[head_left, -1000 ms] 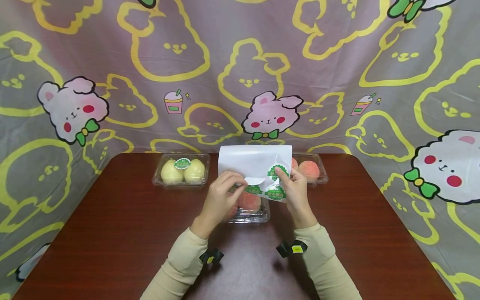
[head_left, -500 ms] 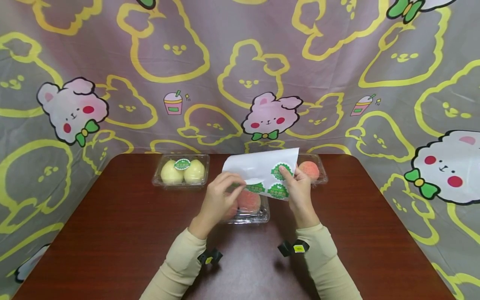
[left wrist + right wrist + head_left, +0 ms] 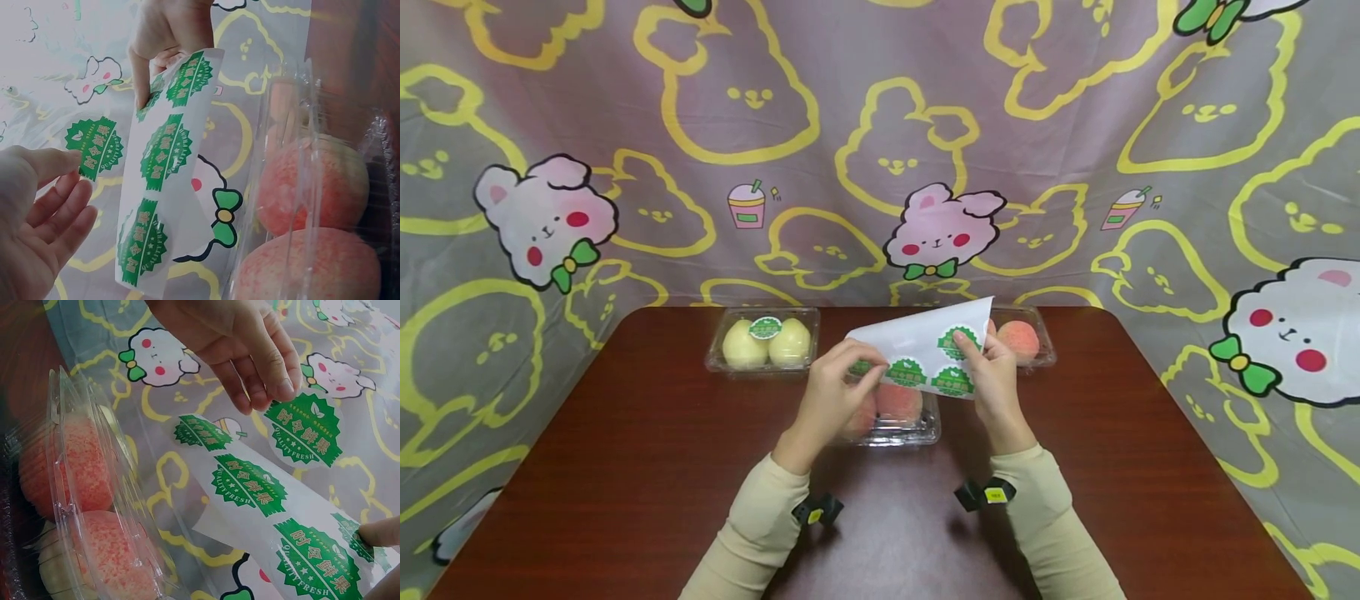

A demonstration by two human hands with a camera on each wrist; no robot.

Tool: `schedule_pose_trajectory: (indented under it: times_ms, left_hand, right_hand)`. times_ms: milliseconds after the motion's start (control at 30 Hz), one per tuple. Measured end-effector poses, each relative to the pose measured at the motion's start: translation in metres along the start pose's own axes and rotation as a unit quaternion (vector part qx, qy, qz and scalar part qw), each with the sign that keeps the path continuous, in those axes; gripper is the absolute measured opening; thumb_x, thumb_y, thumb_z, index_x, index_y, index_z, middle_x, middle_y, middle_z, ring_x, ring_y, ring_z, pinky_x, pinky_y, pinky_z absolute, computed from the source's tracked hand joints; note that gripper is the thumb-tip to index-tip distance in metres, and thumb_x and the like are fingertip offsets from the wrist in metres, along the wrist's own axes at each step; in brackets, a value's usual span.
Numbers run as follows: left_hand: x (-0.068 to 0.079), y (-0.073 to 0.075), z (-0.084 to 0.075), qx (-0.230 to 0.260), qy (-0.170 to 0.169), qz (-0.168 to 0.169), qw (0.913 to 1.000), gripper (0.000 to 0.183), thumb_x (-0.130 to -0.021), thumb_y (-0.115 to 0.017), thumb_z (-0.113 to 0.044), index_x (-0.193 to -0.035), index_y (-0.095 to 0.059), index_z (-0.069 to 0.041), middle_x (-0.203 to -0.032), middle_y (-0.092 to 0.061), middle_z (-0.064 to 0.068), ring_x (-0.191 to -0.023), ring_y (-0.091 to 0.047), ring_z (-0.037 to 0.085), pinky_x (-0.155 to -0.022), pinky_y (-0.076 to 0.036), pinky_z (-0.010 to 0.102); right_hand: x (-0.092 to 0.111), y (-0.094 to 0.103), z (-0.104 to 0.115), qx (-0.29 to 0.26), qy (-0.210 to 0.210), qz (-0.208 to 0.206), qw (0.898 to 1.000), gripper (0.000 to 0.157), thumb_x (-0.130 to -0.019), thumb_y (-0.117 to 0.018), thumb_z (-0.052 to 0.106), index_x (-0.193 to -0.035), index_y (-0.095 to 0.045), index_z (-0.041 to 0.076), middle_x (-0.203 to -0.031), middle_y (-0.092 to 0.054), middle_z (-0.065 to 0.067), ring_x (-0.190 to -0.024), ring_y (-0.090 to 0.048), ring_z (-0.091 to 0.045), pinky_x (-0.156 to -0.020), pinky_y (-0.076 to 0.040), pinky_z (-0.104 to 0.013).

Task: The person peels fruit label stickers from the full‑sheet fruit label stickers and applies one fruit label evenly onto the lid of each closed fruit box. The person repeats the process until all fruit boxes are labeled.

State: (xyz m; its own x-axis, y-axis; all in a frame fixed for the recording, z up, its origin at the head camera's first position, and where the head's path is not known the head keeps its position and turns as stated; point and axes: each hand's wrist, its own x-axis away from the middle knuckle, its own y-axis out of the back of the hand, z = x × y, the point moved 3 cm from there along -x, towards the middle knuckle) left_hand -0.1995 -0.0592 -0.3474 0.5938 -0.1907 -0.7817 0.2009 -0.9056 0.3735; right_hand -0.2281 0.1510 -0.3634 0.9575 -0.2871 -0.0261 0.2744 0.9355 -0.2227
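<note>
Peeling seemed done mid-frame: the left hand (image 3: 835,392) pinched 1 sticker (image 3: 94,145), the right hand (image 3: 996,385) gripped the sheet (image 3: 910,335), and placement likely called for keeping the sticker flat.

A greyish-pink fabric backdrop (image 3: 827,50) hangs behind and along both sides, its folds soft, pinker in the middle and greyer at the sides. It is printed with thick yellow cartoon outlines (image 3: 741,157), white rabbit heads with red cheeks (image 3: 943,233) and green bows, and small pink lidded drink cups (image 3: 748,210). Before it stands a dark reddish-brown wood-grain table (image 3: 625,467) with rounded far corners; a pale sheen (image 3: 895,542) lightens its near middle.
</note>
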Motion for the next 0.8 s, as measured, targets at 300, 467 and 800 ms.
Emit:
schedule_pose_trajectory:
  times_ms: [300,467,800]
  left_hand:
    - [-0.003,0.009,0.004,0.006,0.028,-0.009,0.9995,0.008,-0.078,-0.074,0.003,-0.083,-0.069,-0.002,-0.083,-0.069,0.009,-0.078,-0.065,0.018,-0.060,-0.055,0.031]
    - [-0.004,0.015,0.006,0.008,0.040,-0.023,0.9989,0.010,-0.077,-0.074,0.004,-0.084,-0.070,-0.002,-0.083,-0.069,0.010,-0.075,-0.061,0.017,-0.060,-0.049,0.025]
    - [-0.007,0.036,0.008,0.007,0.063,-0.051,0.9967,0.008,-0.079,-0.074,0.002,-0.086,-0.070,-0.002,-0.080,-0.067,0.010,-0.071,-0.050,0.005,-0.059,-0.042,0.015]
  right_hand:
    - [0.000,0.004,0.002,0.013,-0.005,0.006,1.000,0.014,-0.094,-0.061,0.013,-0.095,-0.065,0.000,-0.080,-0.065,0.018,-0.063,-0.066,0.001,-0.059,-0.055,-0.016]
    - [0.002,0.005,0.002,0.005,0.023,0.028,0.999,0.016,-0.091,-0.066,0.020,-0.092,-0.068,0.004,-0.077,-0.068,0.016,-0.062,-0.067,0.000,-0.057,-0.055,-0.018]
    - [0.005,-0.014,-0.009,0.024,-0.018,0.040,0.999,0.011,-0.094,-0.060,0.012,-0.084,-0.063,0.010,-0.059,-0.066,0.013,-0.054,-0.065,-0.001,-0.052,-0.054,-0.019]
